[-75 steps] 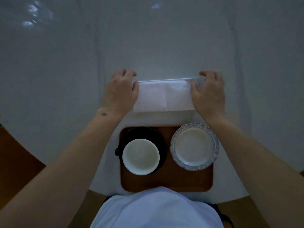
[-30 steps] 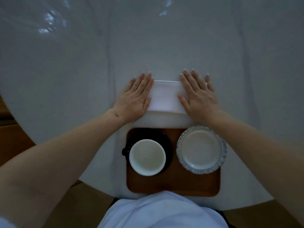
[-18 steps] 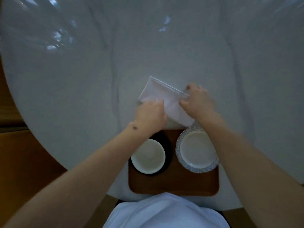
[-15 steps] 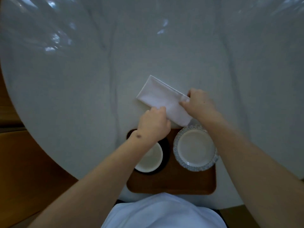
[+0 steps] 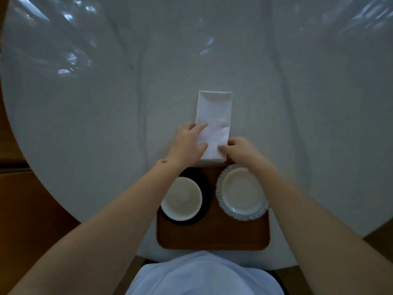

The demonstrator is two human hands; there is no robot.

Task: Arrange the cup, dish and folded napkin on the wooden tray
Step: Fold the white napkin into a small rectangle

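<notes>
Napkin point(image 5: 213, 122) lengthwise, near end between both hands' fingers point(image 5: 201, 127)

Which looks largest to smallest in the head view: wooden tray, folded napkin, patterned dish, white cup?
1. wooden tray
2. folded napkin
3. patterned dish
4. white cup
The napkin and dish look close; hands cover part of the napkin.

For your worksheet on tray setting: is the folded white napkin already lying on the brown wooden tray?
No: the folded white napkin lies on the white table beyond the brown wooden tray.
</notes>
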